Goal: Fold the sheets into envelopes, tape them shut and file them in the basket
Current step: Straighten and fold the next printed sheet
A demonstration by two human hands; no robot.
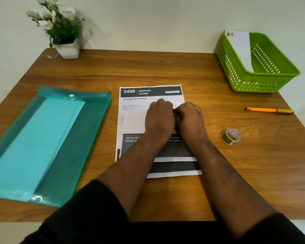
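**Paper under both your hands at mid-table**

White printed sheet (151,103), its lower part folded up, lies flat at the wooden table's (165,67) centre. Your left hand (159,118) and right hand (189,120) sit knuckles-up and touching on it; whether the curled fingers pinch paper, you cannot tell. The perforated green plastic basket (236,74) at the far right corner holds one white envelope (240,46).

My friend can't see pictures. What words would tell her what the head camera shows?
Two hands, left hand and right hand, press together on a printed sheet lying on a wooden table. A teal folder lies to the left; a tape roll, orange pen and green basket holding one white envelope sit right.
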